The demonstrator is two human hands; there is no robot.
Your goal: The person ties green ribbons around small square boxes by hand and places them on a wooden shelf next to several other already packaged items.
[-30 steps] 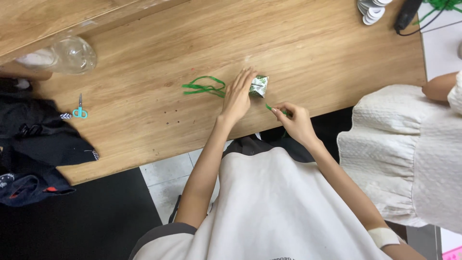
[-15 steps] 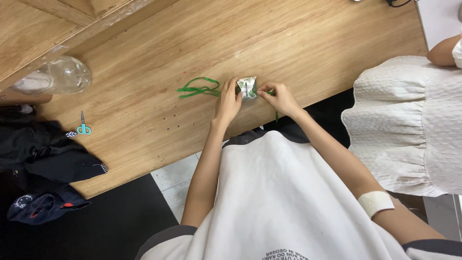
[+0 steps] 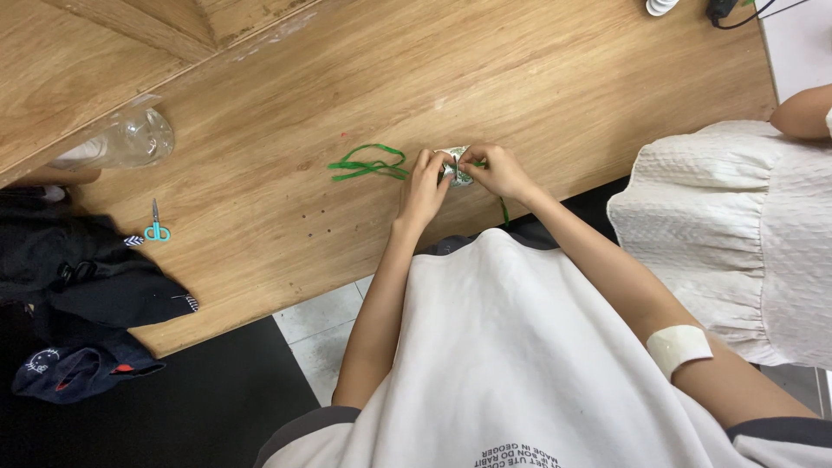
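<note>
Together both hands [image 3: 464, 178] pinch a small crumpled packet [image 3: 457, 167], contents hidden.

One head-worn camera looks steeply down, close above the wooden table [image 3: 537, 78].

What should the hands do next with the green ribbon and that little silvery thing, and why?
Probably pull the ribbon snug. Both hands, left hand and right hand, pinch the small silvery bundle, while the green ribbon lies in slack loops on the wooden table beside it.
</note>
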